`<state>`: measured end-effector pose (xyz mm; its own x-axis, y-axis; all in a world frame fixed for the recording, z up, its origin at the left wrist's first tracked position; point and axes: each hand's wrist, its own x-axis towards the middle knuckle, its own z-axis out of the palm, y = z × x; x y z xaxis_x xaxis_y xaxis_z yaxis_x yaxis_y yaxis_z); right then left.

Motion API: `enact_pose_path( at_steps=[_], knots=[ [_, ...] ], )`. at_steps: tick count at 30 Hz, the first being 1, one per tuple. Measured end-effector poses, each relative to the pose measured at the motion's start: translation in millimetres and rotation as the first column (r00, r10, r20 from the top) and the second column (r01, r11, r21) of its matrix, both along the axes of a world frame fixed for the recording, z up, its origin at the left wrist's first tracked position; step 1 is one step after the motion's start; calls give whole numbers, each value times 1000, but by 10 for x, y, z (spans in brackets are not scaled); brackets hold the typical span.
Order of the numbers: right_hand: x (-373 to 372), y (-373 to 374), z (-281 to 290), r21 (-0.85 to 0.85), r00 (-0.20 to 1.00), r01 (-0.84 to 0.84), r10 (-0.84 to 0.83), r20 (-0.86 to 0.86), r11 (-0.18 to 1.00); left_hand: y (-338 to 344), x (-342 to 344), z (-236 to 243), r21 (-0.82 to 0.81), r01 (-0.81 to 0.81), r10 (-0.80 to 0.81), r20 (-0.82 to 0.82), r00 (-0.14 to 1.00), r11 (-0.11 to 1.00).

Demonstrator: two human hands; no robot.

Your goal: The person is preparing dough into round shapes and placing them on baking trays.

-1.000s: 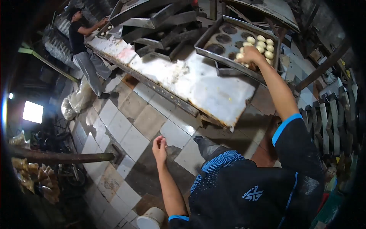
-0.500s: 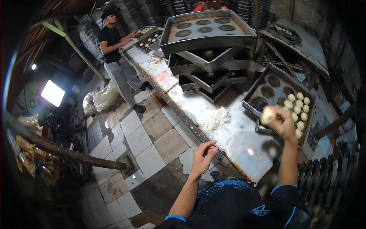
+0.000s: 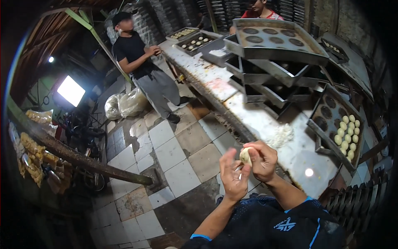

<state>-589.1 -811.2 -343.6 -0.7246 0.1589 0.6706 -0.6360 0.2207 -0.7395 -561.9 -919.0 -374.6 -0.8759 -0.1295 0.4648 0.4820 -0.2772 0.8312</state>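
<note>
Between the fingertips of my right hand (image 3: 265,161) is a pale dough ball (image 3: 245,156), held in front of me just past the table's edge. My left hand (image 3: 234,178) is close beside the ball, its fingers apart and partly blurred. Whether its thumb touches the dough I cannot tell. To the right, a metal tray (image 3: 330,145) with dark round marks holds several smooth dough balls (image 3: 347,137) grouped on its right side. A heap of white flour (image 3: 282,135) lies on the worktable (image 3: 296,159) beyond my hands.
Metal trays (image 3: 286,53) are stacked crosswise on the table. Farther back, a person in black (image 3: 133,52) stands beside a tray of dough pieces (image 3: 194,46); another in red (image 3: 273,15) is behind the stack. Clear plastic sacks (image 3: 132,103) rest on the tiled floor (image 3: 182,178).
My right hand has brought the dough ball from beside the tray to my left hand, which has risen to meet it. The view has shifted leftward. The person in black has drawn their hands back.
</note>
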Motion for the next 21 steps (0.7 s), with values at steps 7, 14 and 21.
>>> enact_pose_path(
  at_steps=[7,14,21],
  knots=[
    [-683,-1231,-550,149,995,16,-31,100,989,-1171,-475,68,-366,72,14,225,974,928],
    [-781,-780,-682,162,936,211,-247,252,964,-1121,-908,-636,175,587,-545,639,542,790],
    [-176,675,-1150,123,616,485,-438,655,866,-529,-1244,-676,619,710,-909,409,74,336]
  ],
)
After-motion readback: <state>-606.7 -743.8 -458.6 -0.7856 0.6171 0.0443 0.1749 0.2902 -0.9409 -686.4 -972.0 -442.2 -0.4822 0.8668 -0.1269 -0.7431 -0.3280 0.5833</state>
